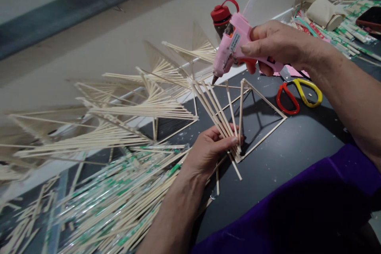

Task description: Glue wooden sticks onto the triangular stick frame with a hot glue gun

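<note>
My right hand (pixel 268 47) grips a pink hot glue gun (pixel 230 45), its nozzle pointing down and left with a clear glue stick out of the back. The nozzle tip is close to the upper ends of several thin wooden sticks in a stick frame (pixel 264 139); whether it touches them I cannot tell. Low on that frame, my left hand (pixel 212 149) pinches the sticks between thumb and fingers, where they fan out from a corner. Part of the frame is hidden behind this hand.
Several finished-looking stick models (pixel 143 113) line the wall at left. Wrapped and loose sticks (pixel 125 198) cover the table's left front. Scissors (pixel 287 97) with red and yellow handles lie at right, and a red-capped bottle (pixel 220 16) stands behind the glue gun.
</note>
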A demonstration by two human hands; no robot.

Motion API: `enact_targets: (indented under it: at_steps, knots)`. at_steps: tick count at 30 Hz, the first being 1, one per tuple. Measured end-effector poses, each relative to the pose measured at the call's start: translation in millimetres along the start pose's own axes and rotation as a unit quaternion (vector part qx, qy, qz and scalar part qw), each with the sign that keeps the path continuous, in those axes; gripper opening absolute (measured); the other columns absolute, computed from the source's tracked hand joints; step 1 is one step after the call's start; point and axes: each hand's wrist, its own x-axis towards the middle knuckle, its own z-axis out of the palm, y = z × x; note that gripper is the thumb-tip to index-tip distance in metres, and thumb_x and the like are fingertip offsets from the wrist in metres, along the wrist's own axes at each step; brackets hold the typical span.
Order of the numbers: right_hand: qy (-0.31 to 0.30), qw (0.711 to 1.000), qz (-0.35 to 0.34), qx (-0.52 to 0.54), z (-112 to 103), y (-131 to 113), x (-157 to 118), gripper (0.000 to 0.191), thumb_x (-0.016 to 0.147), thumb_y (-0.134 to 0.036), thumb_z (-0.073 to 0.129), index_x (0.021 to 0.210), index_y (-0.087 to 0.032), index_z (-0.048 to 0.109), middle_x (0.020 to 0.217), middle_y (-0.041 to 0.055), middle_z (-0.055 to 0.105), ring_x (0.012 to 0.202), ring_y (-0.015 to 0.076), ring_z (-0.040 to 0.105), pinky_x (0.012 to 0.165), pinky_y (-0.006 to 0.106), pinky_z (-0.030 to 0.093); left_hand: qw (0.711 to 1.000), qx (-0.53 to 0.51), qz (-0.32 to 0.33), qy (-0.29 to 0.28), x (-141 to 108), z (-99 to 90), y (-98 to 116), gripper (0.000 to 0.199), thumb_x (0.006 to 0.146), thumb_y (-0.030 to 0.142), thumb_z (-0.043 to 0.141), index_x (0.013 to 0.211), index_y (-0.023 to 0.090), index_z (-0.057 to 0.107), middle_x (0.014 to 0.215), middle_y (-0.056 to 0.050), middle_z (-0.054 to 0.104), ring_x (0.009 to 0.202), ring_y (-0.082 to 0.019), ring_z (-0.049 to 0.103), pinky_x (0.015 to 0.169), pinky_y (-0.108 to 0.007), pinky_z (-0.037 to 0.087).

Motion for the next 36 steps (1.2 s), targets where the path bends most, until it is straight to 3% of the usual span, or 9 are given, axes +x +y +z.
enact_targets:
  at_steps: [11,17,21,29,36]
  knots:
    - [0.009,0.992,-0.062,0.110,-16,2,-5,0.029,0.096,-0.026,0.053,0.072,-0.014,0.065,0.067,0.0024,0.068,0.039,0.0070,0.050,0.034,0.017,0.033,1.000,-0.006,0.005,-0.019,3,-2.3,-2,0.035,0.045,0.021,0.091,0.074,0.016,0.072,0.063,-0.001,0.070,0.054,-0.013,0.063,0.056,-0.024,0.050]
    - [0.007,0.998,-0.048,0.042,-19,9,-2,0.028,0.091,-0.031,0.063,0.069,-0.014,0.066,0.061,0.0017,0.066,0.040,0.0057,0.049,0.034,0.014,0.033,1.000,-0.014,0.004,-0.018,2,-1.4,-2,0.037,0.044,0.021,0.092,0.075,0.015,0.072,0.062,-0.002,0.070,0.055,-0.013,0.063,0.058,-0.024,0.050]
    - [0.009,0.999,-0.031,0.009,-19,8,-1,0.020,0.088,-0.023,0.065,0.070,-0.014,0.066,0.067,0.0033,0.068,0.042,0.0080,0.053,0.036,0.017,0.038,1.000,-0.005,0.010,-0.023,4,-3.5,-4,0.036,0.046,0.022,0.091,0.075,0.014,0.071,0.063,-0.003,0.070,0.053,-0.014,0.062,0.056,-0.026,0.049]
    - [-0.013,0.999,-0.024,-0.016,-13,0,-6,0.027,0.090,-0.025,0.064,0.065,-0.015,0.064,0.062,0.0015,0.062,0.043,0.0064,0.050,0.038,0.016,0.035,1.000,-0.008,0.009,-0.015,1,-2.0,-3,0.035,0.047,0.022,0.091,0.076,0.015,0.072,0.064,-0.002,0.070,0.054,-0.013,0.062,0.057,-0.025,0.049]
    - [0.022,0.994,-0.058,0.089,-16,2,-8,0.023,0.095,-0.026,0.055,0.076,-0.016,0.064,0.073,0.0021,0.068,0.045,0.0062,0.051,0.039,0.017,0.035,1.000,-0.007,0.009,-0.014,2,-0.9,-2,0.038,0.045,0.022,0.092,0.076,0.015,0.072,0.064,-0.002,0.070,0.055,-0.013,0.063,0.056,-0.023,0.049]
